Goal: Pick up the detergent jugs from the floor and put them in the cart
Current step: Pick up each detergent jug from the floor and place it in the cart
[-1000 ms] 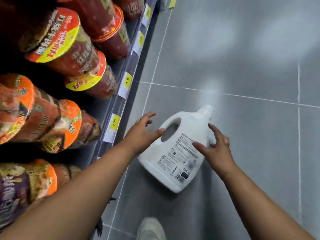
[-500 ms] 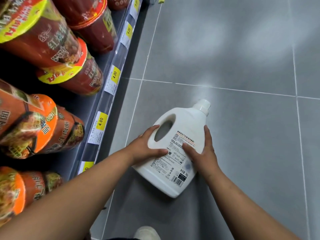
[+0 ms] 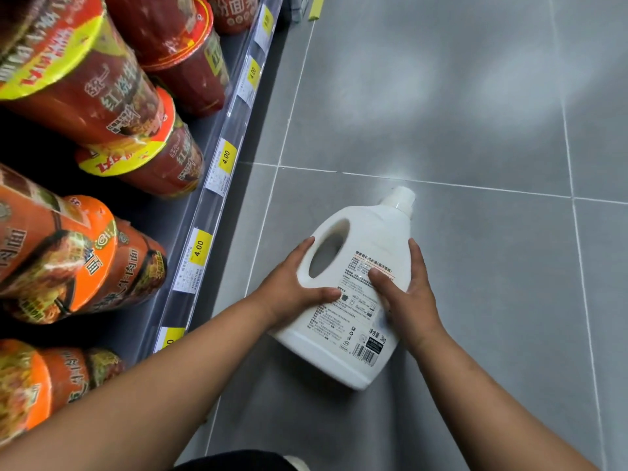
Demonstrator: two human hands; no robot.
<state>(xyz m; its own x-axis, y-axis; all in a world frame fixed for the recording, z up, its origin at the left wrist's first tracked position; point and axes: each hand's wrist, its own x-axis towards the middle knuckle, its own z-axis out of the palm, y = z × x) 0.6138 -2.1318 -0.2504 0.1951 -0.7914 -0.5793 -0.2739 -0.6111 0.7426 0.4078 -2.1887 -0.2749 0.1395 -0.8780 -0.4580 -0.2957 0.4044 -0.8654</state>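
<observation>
We have both hands clamped on the white detergent jug [image 3: 353, 321], which lies label-up on the grey tiled floor [image 3: 475, 130] near the foot of the shelf [image 3: 217, 185] of instant noodle cups [image 3: 102, 96]. Our left hand [image 3: 292, 290] wraps the handle edge and our right hand [image 3: 411, 300] cups the opposite flank, both thumbs pressed across the label. We judge this two-sided squeeze suits a smooth, probably heavy jug lying flat, since its handle hole [image 3: 328, 253] faces upward and is awkward to hook; the cart is out of view and the lift is not yet made.
</observation>
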